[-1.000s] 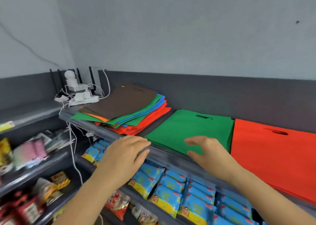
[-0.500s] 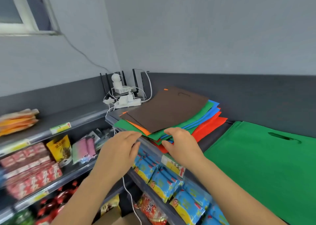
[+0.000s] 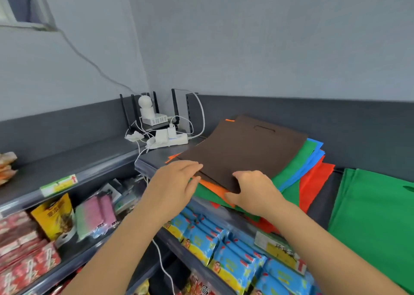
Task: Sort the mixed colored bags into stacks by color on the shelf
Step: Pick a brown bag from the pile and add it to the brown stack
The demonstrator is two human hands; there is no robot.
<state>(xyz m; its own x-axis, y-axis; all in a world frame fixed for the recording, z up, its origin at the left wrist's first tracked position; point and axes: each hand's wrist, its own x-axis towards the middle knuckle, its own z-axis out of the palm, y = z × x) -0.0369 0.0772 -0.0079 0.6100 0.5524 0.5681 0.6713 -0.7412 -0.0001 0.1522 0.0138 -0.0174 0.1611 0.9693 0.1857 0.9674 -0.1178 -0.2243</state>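
Two hands work at the near edge of the mixed pile [image 3: 289,176] of flat bags, which lies on the top shelf [image 3: 154,158] towards its left end, by the corner of the wall. The brown bag [image 3: 246,151] sits on top of the pile, its cut-out handle at the far side. Under it, an orange bag [image 3: 212,189] shows at the near edge and again as a small corner at the back. Green, blue and red bags fan out from beneath on the right.

The left hand [image 3: 177,182] lies low over the near left corner of the pile. Its fingers [image 3: 192,167] are fairly straight and held close together, the tips reaching the brown bag's edge. The right hand [image 3: 253,189] is at the brown bag's near corner. Its fingers [image 3: 244,175] are bent, their tips on the brown fabric, while the thumb stretches left across the orange bag. I cannot tell whether it pinches the brown bag or only presses on it.

To the right, set apart from the pile, a green stack [image 3: 376,227] lies flat on the same shelf. Behind the pile, in the corner, stand a white power strip [image 3: 170,140] with plugs and cables and a small white camera [image 3: 144,105]. Blue snack packets [image 3: 226,247] fill the shelf below.
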